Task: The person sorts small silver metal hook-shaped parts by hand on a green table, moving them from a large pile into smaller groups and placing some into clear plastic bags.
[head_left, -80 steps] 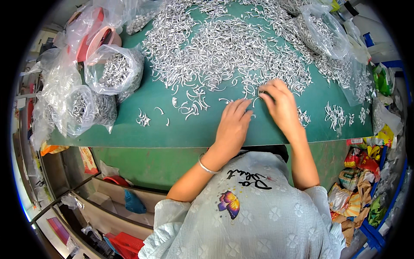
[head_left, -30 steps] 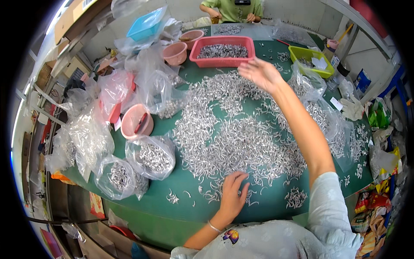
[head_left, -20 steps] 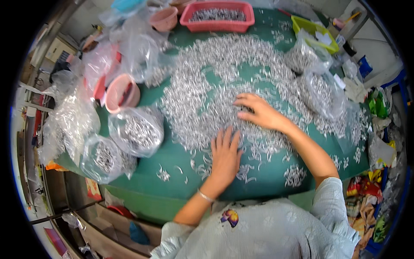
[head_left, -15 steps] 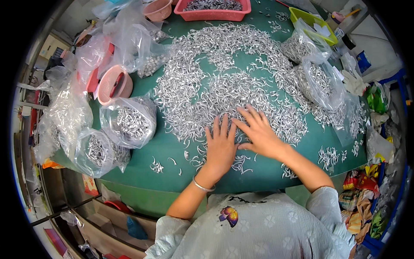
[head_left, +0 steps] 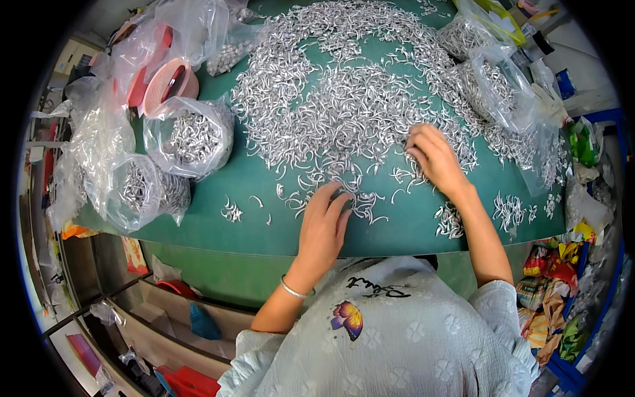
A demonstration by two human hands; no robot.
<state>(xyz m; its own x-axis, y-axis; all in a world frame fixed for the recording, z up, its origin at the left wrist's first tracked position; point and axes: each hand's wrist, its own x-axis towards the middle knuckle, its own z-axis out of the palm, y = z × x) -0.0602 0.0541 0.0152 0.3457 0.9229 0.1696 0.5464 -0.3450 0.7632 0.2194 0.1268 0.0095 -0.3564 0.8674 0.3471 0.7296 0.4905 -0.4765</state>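
Note:
A wide heap of small curved silver metal pieces [head_left: 357, 99] covers the middle of the green table [head_left: 258, 238]. At the heap's near edge my left hand [head_left: 322, 221], with a bracelet on its wrist, rests with bent fingers apart, touching loose pieces; it holds nothing that I can see. Farther right, my right hand [head_left: 436, 162] lies at the heap's right part, its fingers curled together and pointing down among the pieces. Whatever is under those fingertips is hidden.
At left stand clear plastic bags of the pieces [head_left: 192, 135] and a pink basket [head_left: 173, 86] with a dark red tool. More filled bags [head_left: 496, 92] line the right side. A small group of pieces [head_left: 509, 210] lies near the right front edge. Below left is a shelf drawer [head_left: 159, 311].
My hands have parted: the left has drawn back toward the near edge, and the right has moved right and curled its fingers. The whole view has tilted, showing less of the table's far side.

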